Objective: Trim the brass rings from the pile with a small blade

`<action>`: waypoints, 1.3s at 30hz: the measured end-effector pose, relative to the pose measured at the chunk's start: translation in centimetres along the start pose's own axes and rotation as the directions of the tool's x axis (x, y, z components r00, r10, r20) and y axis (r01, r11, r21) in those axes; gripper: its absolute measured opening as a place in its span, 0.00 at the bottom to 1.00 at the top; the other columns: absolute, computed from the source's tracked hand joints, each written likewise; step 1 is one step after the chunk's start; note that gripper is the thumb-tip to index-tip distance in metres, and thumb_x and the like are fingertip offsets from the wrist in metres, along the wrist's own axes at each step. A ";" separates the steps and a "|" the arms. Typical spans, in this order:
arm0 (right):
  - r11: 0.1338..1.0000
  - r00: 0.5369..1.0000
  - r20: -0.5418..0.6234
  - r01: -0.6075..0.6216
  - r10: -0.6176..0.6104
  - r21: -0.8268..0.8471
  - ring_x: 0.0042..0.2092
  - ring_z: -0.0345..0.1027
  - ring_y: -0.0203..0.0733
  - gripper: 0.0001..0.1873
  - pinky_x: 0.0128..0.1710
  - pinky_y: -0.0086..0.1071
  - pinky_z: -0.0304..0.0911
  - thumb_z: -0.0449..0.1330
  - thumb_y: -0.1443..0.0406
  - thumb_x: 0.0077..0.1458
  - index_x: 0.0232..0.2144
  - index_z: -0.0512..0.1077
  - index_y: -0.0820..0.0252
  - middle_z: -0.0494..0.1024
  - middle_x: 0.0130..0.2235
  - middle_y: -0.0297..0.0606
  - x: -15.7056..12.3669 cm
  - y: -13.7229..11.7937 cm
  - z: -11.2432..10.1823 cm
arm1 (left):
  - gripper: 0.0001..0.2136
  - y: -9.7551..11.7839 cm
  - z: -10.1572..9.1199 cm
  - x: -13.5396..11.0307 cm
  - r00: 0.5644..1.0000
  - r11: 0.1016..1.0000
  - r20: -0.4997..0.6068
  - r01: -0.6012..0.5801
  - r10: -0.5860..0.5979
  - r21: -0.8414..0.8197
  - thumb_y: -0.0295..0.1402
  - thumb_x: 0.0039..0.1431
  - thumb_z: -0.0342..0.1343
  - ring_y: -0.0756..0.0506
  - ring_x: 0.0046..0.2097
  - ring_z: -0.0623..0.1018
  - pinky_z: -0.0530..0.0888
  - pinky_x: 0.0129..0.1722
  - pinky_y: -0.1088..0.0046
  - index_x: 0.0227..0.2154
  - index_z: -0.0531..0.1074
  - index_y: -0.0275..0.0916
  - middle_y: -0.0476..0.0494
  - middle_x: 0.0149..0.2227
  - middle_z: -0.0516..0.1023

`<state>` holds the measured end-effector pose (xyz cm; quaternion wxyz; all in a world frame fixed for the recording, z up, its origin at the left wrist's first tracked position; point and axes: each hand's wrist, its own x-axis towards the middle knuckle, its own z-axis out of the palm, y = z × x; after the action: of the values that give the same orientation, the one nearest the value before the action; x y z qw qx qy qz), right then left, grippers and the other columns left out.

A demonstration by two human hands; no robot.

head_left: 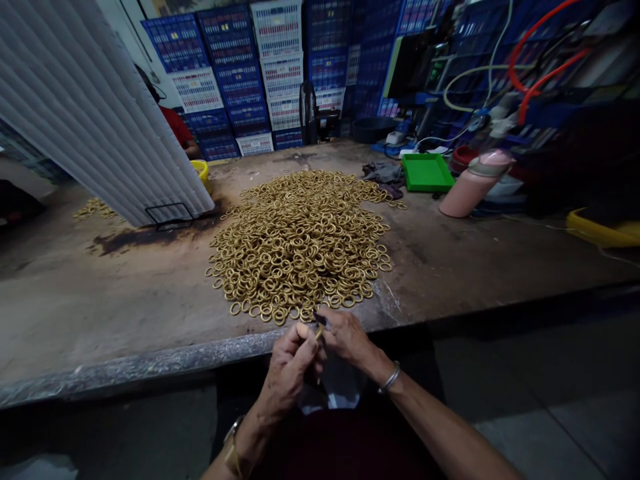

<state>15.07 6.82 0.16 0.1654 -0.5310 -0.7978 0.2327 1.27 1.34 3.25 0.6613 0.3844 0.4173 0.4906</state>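
A big heap of brass rings (300, 240) lies on the worn workbench (100, 300). Just below its near edge my two hands meet. My left hand (290, 367) is closed, pinching a brass ring (319, 331) at its fingertips. My right hand (347, 337) is closed too, holding a small dark tool against that ring. A pale bag or cloth (335, 390) sits in my lap under the hands. I wear a bangle on the right wrist and a watch on the left.
A white corrugated panel (90, 107) leans at the left, with a person in red (177, 127) behind it. A green tray (427, 172), a pink flask (473, 185) and hoses stand at the right. Stacked blue and white crates (260, 73) fill the back.
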 end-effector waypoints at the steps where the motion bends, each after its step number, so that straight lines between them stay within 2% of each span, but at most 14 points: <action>1: 1.000 0.999 -0.047 -0.015 0.015 -0.005 0.32 0.67 0.36 0.10 0.29 0.25 0.52 0.51 0.69 0.49 0.35 0.68 0.58 0.75 0.31 0.36 0.1 0.2 0.1 | 0.10 0.2 0.1 0.0 1.000 0.997 0.002 0.027 -0.027 -0.076 0.39 0.52 0.53 0.54 0.20 0.65 0.63 0.19 0.79 0.25 0.64 0.38 0.51 0.23 0.69; 5: 0.985 0.979 -0.157 -0.148 0.133 -0.089 0.34 0.69 0.39 0.12 0.31 0.26 0.53 0.51 0.66 0.52 0.40 0.66 0.57 0.76 0.32 0.37 0.5 0.9 0.1 | 0.09 0.0 -0.2 0.6 0.994 0.957 -0.056 0.073 -0.093 -0.281 0.37 0.51 0.54 0.54 0.22 0.66 0.61 0.17 0.80 0.25 0.63 0.36 0.46 0.30 0.72; 7: 0.967 0.975 -0.131 -0.200 0.180 -0.155 0.33 0.69 0.40 0.13 0.30 0.27 0.53 0.51 0.63 0.53 0.42 0.65 0.56 0.76 0.32 0.37 0.7 1.0 -0.1 | 0.08 -0.4 -0.5 0.9 0.991 0.944 -0.077 0.078 -0.108 -0.320 0.35 0.52 0.53 0.54 0.23 0.67 0.61 0.18 0.79 0.25 0.63 0.36 0.45 0.31 0.72; 10: 0.965 0.983 -0.078 -0.177 0.165 -0.193 0.35 0.69 0.40 0.13 0.30 0.28 0.52 0.52 0.61 0.53 0.42 0.66 0.55 0.76 0.34 0.38 0.9 0.8 -0.3 | 0.05 -0.5 -0.8 1.1 0.990 0.922 -0.062 0.092 -0.124 -0.376 0.32 0.51 0.53 0.53 0.23 0.68 0.62 0.19 0.79 0.28 0.65 0.36 0.46 0.30 0.72; 14: 0.962 0.981 -0.057 -0.195 0.187 -0.191 0.36 0.69 0.41 0.12 0.29 0.28 0.51 0.51 0.60 0.54 0.41 0.65 0.55 0.76 0.34 0.38 1.3 0.8 -0.1 | 0.09 -0.4 -1.1 1.1 0.973 0.852 -0.036 0.182 -0.229 -0.491 0.30 0.49 0.55 0.52 0.26 0.70 0.64 0.21 0.79 0.36 0.67 0.36 0.46 0.29 0.72; 18: 0.954 0.971 -0.067 -0.237 0.228 -0.184 0.34 0.69 0.41 0.11 0.28 0.28 0.49 0.52 0.61 0.52 0.39 0.64 0.55 0.76 0.32 0.37 1.7 1.2 0.3 | 0.07 -0.7 -1.6 1.4 0.956 0.800 -0.043 0.218 -0.291 -0.559 0.33 0.50 0.56 0.52 0.29 0.71 0.64 0.21 0.80 0.26 0.68 0.33 0.45 0.29 0.71; 21: 0.963 0.972 -0.094 -0.226 0.214 -0.144 0.33 0.69 0.40 0.10 0.27 0.28 0.48 0.53 0.62 0.51 0.37 0.64 0.56 0.75 0.32 0.35 1.6 1.5 0.3 | 0.09 -1.1 -1.6 1.7 0.957 0.821 -0.069 0.203 -0.282 -0.534 0.34 0.48 0.58 0.52 0.28 0.70 0.62 0.20 0.81 0.24 0.66 0.34 0.46 0.28 0.70; 24: 0.972 0.973 -0.105 -0.216 0.205 -0.098 0.31 0.67 0.37 0.07 0.27 0.27 0.47 0.52 0.64 0.51 0.35 0.64 0.56 0.74 0.31 0.35 1.4 1.5 0.1 | 0.11 -1.4 -1.2 2.0 0.968 0.895 -0.108 0.163 -0.227 -0.415 0.37 0.47 0.59 0.53 0.25 0.68 0.59 0.18 0.82 0.24 0.64 0.36 0.50 0.25 0.67; 27: 0.980 0.975 -0.107 -0.193 0.196 0.040 0.28 0.64 0.35 0.05 0.26 0.26 0.48 0.51 0.64 0.51 0.31 0.65 0.58 0.72 0.27 0.33 1.3 1.4 -0.3 | 0.11 -1.4 -0.8 2.3 0.971 0.987 -0.208 0.088 -0.114 -0.132 0.40 0.48 0.57 0.56 0.19 0.62 0.55 0.15 0.82 0.25 0.64 0.38 0.55 0.19 0.63; 29: 0.965 0.975 -0.109 -0.168 0.193 0.202 0.27 0.60 0.33 0.05 0.26 0.25 0.49 0.51 0.64 0.49 0.26 0.65 0.59 0.69 0.25 0.32 1.5 1.4 -0.6 | 0.09 -1.4 -0.8 2.6 0.966 0.992 -0.253 -0.018 0.049 0.125 0.39 0.49 0.56 0.55 0.19 0.62 0.58 0.17 0.81 0.28 0.67 0.38 0.55 0.19 0.64; 31: 0.915 0.980 -0.082 -0.137 0.181 0.380 0.26 0.57 0.32 0.05 0.26 0.24 0.50 0.52 0.65 0.46 0.22 0.63 0.60 0.65 0.22 0.29 1.6 1.3 -0.9 | 0.08 -1.5 -0.9 2.9 0.950 0.924 -0.204 -0.157 0.238 0.350 0.35 0.49 0.55 0.53 0.24 0.68 0.65 0.24 0.79 0.32 0.70 0.38 0.52 0.22 0.68; 34: 0.766 0.985 0.046 -0.158 0.166 0.623 0.23 0.51 0.29 0.05 0.22 0.23 0.48 0.53 0.66 0.42 0.19 0.60 0.60 0.59 0.19 0.26 1.6 1.0 -1.3 | 0.10 -1.8 -1.3 3.2 0.914 0.779 -0.046 -0.317 0.404 0.541 0.31 0.51 0.52 0.49 0.32 0.72 0.68 0.35 0.73 0.37 0.70 0.38 0.46 0.30 0.74; 37: 0.537 0.955 0.247 -0.297 0.164 0.790 0.19 0.44 0.27 0.06 0.16 0.22 0.42 0.54 0.64 0.42 0.21 0.58 0.59 0.55 0.18 0.23 1.2 0.7 -1.7 | 0.11 -2.1 -1.4 3.4 0.886 0.681 0.074 -0.403 0.458 0.612 0.29 0.53 0.50 0.46 0.37 0.74 0.69 0.38 0.70 0.39 0.70 0.38 0.41 0.35 0.75; 39: 0.411 0.935 0.327 -0.355 0.140 0.840 0.18 0.44 0.26 0.08 0.14 0.21 0.39 0.55 0.64 0.41 0.22 0.58 0.58 0.56 0.18 0.23 0.9 0.6 -2.0 | 0.10 -2.1 -1.4 3.4 0.867 0.637 0.136 -0.451 0.480 0.625 0.28 0.53 0.49 0.46 0.38 0.74 0.69 0.39 0.69 0.39 0.69 0.38 0.41 0.36 0.75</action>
<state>16.20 8.24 1.56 0.2984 -0.4506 -0.4817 0.6899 1.25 4.32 0.25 0.3323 0.6690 0.4594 0.4805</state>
